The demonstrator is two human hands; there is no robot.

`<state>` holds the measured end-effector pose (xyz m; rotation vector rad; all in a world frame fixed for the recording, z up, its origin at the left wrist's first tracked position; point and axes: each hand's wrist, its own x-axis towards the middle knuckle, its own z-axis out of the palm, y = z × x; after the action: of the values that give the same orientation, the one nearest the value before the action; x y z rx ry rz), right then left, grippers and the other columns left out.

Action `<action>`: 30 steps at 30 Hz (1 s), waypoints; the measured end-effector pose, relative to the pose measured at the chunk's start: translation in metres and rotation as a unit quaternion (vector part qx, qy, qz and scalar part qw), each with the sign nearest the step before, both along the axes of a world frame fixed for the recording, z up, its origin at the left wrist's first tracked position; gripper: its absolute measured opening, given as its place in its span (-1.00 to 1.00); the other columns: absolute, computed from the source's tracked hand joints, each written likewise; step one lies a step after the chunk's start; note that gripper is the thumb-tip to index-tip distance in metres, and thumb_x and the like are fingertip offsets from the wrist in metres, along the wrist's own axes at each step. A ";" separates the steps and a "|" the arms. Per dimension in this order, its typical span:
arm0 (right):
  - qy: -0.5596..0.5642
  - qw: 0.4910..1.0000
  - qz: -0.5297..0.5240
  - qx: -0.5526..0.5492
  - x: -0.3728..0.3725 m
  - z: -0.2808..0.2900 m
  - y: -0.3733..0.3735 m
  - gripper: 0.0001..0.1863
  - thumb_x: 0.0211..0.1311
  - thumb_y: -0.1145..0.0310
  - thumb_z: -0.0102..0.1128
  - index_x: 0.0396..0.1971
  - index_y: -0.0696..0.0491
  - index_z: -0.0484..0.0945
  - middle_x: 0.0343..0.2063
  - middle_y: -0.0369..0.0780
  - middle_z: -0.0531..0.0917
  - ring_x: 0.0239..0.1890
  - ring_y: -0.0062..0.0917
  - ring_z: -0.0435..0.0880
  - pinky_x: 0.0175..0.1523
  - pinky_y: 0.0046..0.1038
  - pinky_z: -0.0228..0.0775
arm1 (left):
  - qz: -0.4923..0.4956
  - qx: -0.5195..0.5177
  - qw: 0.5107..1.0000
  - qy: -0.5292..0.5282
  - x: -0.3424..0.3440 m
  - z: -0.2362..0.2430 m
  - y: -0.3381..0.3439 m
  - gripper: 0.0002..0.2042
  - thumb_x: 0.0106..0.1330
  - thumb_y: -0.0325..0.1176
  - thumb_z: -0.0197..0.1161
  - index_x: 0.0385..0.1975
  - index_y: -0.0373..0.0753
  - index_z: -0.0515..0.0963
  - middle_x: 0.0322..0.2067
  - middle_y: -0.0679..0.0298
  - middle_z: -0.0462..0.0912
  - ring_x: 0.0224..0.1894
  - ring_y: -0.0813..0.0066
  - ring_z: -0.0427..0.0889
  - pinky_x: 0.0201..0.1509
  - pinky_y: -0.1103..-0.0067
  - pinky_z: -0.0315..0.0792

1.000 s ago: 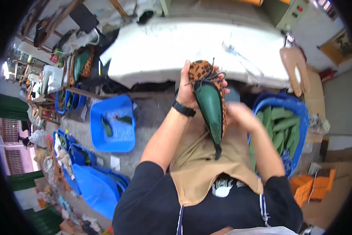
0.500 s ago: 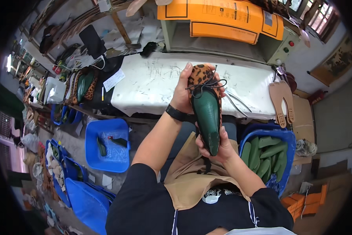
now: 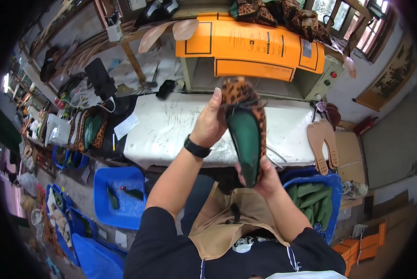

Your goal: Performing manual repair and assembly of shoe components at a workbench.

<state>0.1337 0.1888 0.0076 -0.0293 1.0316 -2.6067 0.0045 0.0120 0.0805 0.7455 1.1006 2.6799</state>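
Observation:
A leopard-print shoe upper (image 3: 235,91) with a green shoe last (image 3: 243,135) in it is held up before me, over the front part of the bench. My left hand (image 3: 209,122) grips its upper left side near the print, thumb up and fingers mostly hidden behind. Around the narrow lower end of the last, my right hand (image 3: 267,178) closes with its thumb on the right side. Dark laces cross the middle, smeared by motion.
A white-covered bench (image 3: 171,125) stretches ahead, with an orange-draped machine (image 3: 250,44) behind. Insoles (image 3: 318,142) hang at its right end. Below stand a blue bin of green lasts (image 3: 313,200) at right and a blue tub (image 3: 119,216) at left.
The view has tilted up, so the bench and bins sit lower in the picture. The shoe is still in both hands, blurred now, its laced end turned slightly.

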 end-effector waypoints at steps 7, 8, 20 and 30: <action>0.259 0.890 -0.218 0.305 -0.087 0.165 0.045 -0.43 0.49 0.14 0.23 0.31 0.20 0.45 -0.07 -0.10 0.70 -0.10 -0.42 0.70 0.05 -0.47 0.51 | 0.135 -0.335 0.933 0.004 0.001 -0.053 -0.067 -0.53 0.66 -0.14 -0.02 0.40 -0.30 0.41 0.09 0.07 0.71 0.13 0.27 0.70 0.24 0.45 0.50; 0.317 0.818 -0.296 0.379 -0.092 0.182 0.030 -0.39 0.45 0.25 0.26 0.36 0.26 0.41 -0.07 -0.09 0.65 -0.03 -0.35 0.66 0.13 -0.45 0.51 | 0.137 -0.367 0.920 -0.025 0.002 -0.078 -0.077 -0.51 0.65 -0.12 0.00 0.40 -0.31 0.41 0.07 0.06 0.72 0.12 0.25 0.70 0.23 0.45 0.50; 0.351 0.640 -0.267 0.629 -0.070 -0.036 -0.037 -0.06 0.28 0.37 0.35 0.58 0.17 0.05 0.30 0.05 0.40 0.26 -0.09 0.44 0.34 -0.22 0.34 | 0.137 -0.195 0.971 0.013 -0.003 -0.028 -0.026 -0.33 0.47 -0.48 0.16 0.57 -0.21 0.12 0.35 0.00 0.42 0.26 0.28 0.51 0.37 0.46 0.38; 0.184 0.931 -0.177 0.262 -0.111 0.066 -0.027 -0.61 0.55 0.27 -0.01 0.18 0.17 0.56 0.00 -0.17 0.68 0.04 -0.52 0.56 0.22 -0.51 0.31 | 0.090 -0.194 0.977 -0.012 0.011 -0.005 -0.002 -0.54 0.51 -0.37 0.20 0.39 -0.18 0.48 0.35 0.17 0.47 0.25 0.39 0.50 0.42 0.49 0.27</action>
<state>0.0226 0.1620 0.0732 -0.2310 2.0071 -2.5860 0.0153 0.0104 0.0752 0.5636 1.6896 2.4764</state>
